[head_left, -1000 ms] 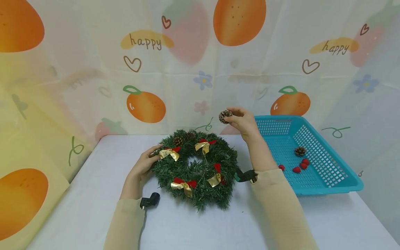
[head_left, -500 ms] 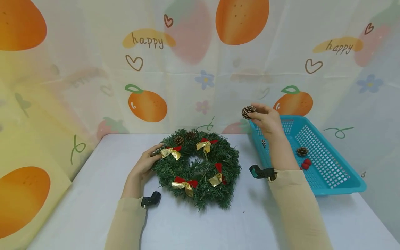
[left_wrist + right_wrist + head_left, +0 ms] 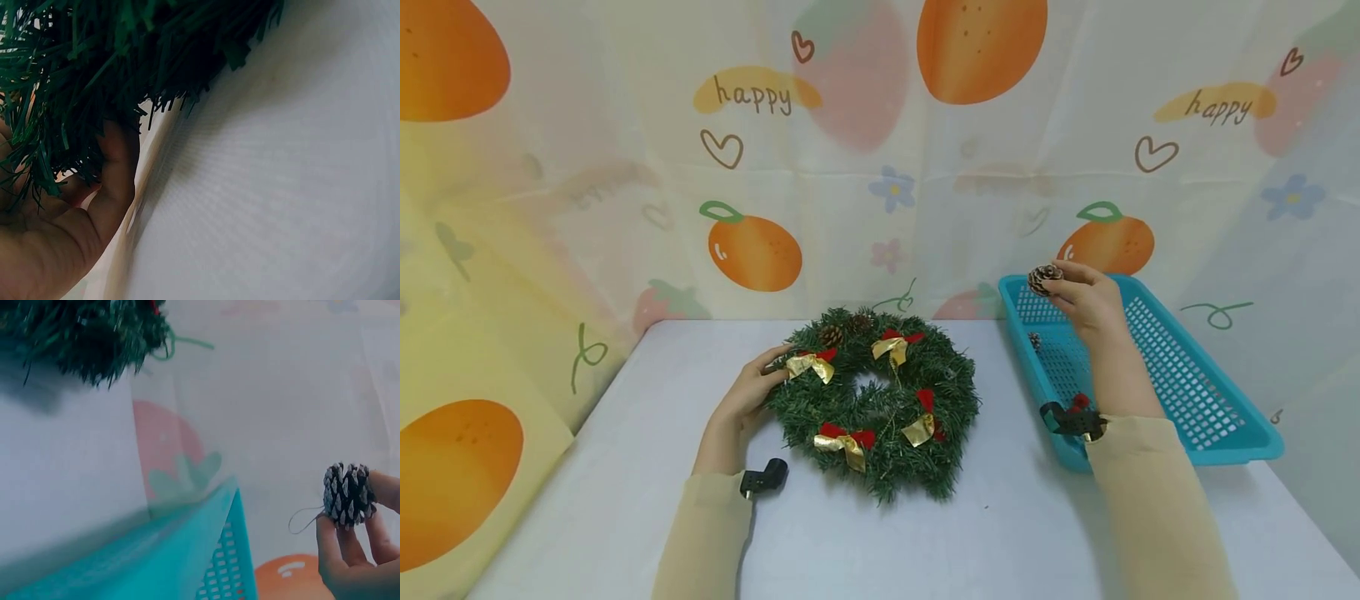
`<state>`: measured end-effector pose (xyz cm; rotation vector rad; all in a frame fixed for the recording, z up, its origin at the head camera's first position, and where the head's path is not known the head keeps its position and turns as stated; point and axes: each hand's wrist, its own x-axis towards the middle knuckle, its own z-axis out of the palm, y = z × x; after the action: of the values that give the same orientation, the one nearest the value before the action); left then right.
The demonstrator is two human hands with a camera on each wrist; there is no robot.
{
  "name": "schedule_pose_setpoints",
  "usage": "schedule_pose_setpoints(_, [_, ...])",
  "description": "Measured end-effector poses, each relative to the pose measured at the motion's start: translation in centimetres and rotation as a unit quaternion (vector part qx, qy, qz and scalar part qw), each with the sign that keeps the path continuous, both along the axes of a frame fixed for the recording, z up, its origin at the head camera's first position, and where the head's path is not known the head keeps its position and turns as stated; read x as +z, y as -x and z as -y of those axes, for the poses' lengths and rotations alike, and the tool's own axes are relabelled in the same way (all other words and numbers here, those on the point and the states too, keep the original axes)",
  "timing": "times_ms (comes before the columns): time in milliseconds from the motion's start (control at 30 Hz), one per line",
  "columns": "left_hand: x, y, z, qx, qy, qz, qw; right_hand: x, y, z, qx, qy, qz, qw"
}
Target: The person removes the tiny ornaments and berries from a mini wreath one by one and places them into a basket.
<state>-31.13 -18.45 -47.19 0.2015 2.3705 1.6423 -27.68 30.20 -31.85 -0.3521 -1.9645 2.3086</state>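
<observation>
A green wreath (image 3: 801, 412) lies on the table, with several gold-and-red bows and two small brown pine cones on it. My left hand (image 3: 748, 396) grips its left edge. In the left wrist view, bent fingers (image 3: 119, 169) go in under the green needles. Up over the back left of the blue basket, my right hand (image 3: 1096, 307) pinches a white-tipped pine cone (image 3: 1043, 281) between thumb and fingers. A thin thread loop (image 3: 302, 520) hangs from this cone (image 3: 347, 495) in the right wrist view.
The blue perforated basket (image 3: 1187, 379) stands at the table's right. A small frosted cone (image 3: 1035, 341) and a red ball-like piece (image 3: 1079, 402) show inside; my right forearm hides part of it. A printed cloth (image 3: 887, 150) hangs behind the table.
My right hand has moved right with the pine cone, from behind the wreath to over the basket, dipping slightly at the end. The left hand keeps its grip on the wreath.
</observation>
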Motion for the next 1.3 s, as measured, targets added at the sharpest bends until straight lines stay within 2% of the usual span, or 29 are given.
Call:
schedule_pose_setpoints(200, [-0.2, 0.0, 0.0, -0.003, -0.002, -0.002, 1.0000, -0.9, -0.3, -2.1, -0.015, 0.068, 0.015, 0.9975])
schedule_pose_setpoints(333, [-0.2, 0.0, 0.0, -0.002, -0.007, -0.001, 1.0000, -1.5, -0.4, -3.3, -0.032, 0.079, 0.032, 0.9959])
schedule_pose_setpoints(500, [-0.3, 0.1, -0.1, 0.000, -0.013, -0.003, 0.9999, -2.0, -0.2, -4.0, -0.055, 0.063, 0.072, 0.9939])
schedule_pose_setpoints(700, [-0.2, 0.1, -0.1, 0.004, -0.021, -0.001, 0.9998, -2.5, 0.1, -4.6, -0.058, 0.073, 0.111, 0.9894])
schedule_pose_setpoints(1300, [0.0, -0.1, 0.0, 0.002, -0.013, 0.004, 0.9999, -4.1, 0.8, -5.3, -0.067, 0.008, 0.167, 0.9836])
